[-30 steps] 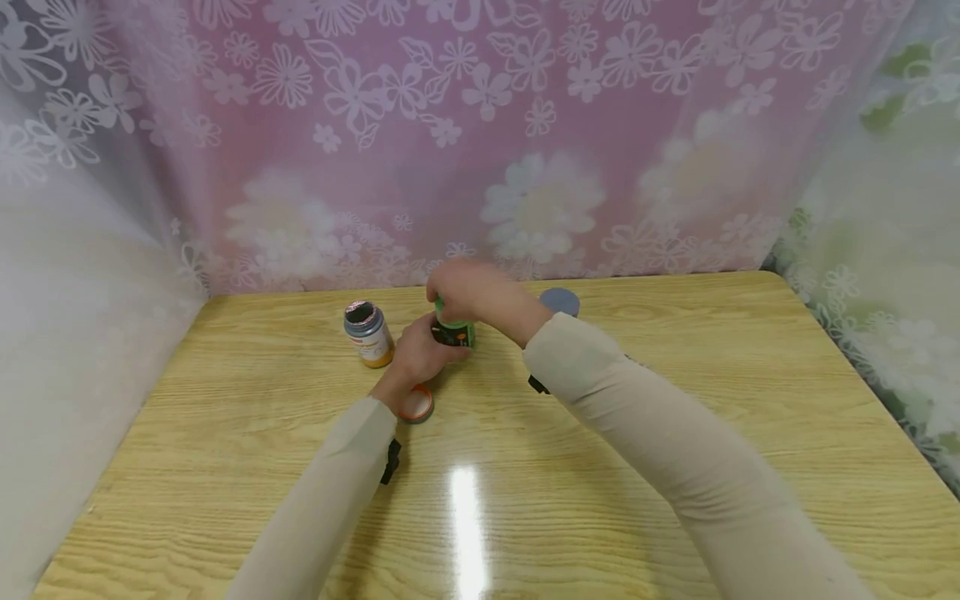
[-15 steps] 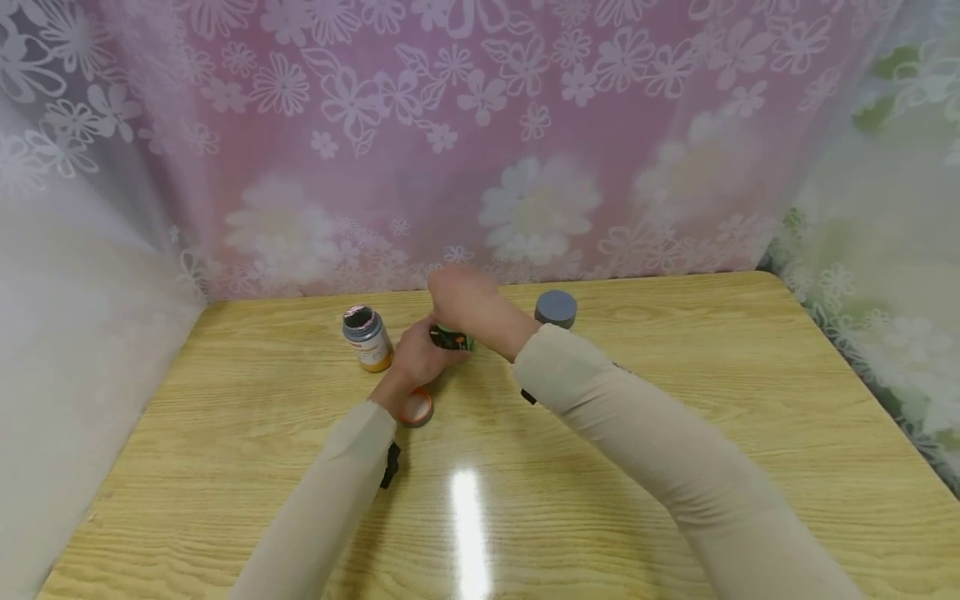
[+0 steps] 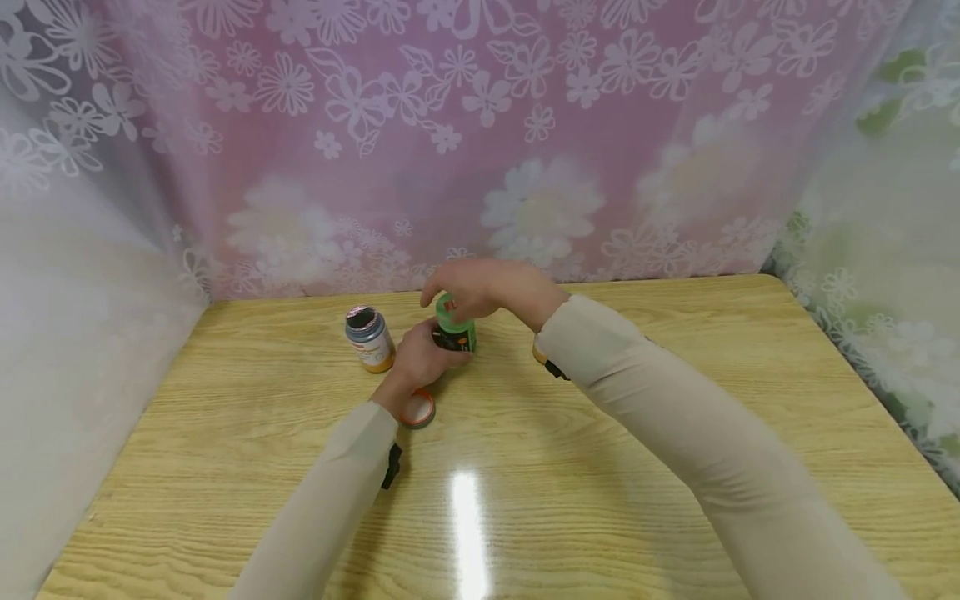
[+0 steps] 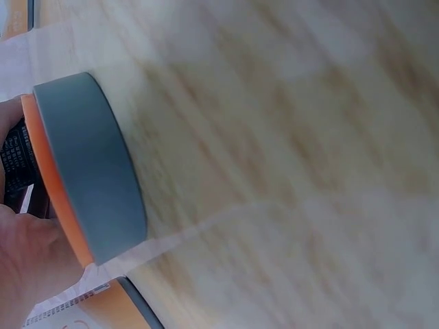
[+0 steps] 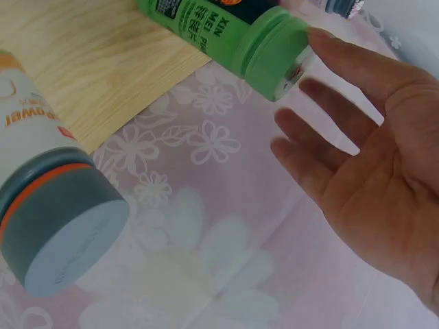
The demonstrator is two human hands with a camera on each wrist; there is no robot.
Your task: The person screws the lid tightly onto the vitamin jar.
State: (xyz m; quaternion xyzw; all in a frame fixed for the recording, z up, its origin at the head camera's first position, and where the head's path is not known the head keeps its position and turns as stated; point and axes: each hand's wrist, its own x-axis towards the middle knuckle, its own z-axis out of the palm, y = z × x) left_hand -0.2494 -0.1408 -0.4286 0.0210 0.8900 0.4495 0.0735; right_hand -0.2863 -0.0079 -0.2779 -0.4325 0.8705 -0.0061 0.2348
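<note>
In the head view my left hand grips a green jar with a black label, which stands upright on the table. My right hand hovers at the jar's top. Seen from the right wrist, its fingers are spread apart beside the green cap, which sits on the jar; whether a fingertip touches the cap I cannot tell. Under my left wrist lies a loose grey lid with an orange rim. The left hand's fingers are partly hidden behind the jar.
Left of my left hand stands a lidless white-and-orange jar, torn foil at its mouth. A similar jar with its grey lid on stands to the right, mostly behind my right sleeve. A flowered curtain hangs behind the wooden table.
My right hand was closed over the green cap half a second ago; its fingers have now loosened and spread, uncovering the cap. My right forearm has shifted right, covering the capped jar. The left hand stays put.
</note>
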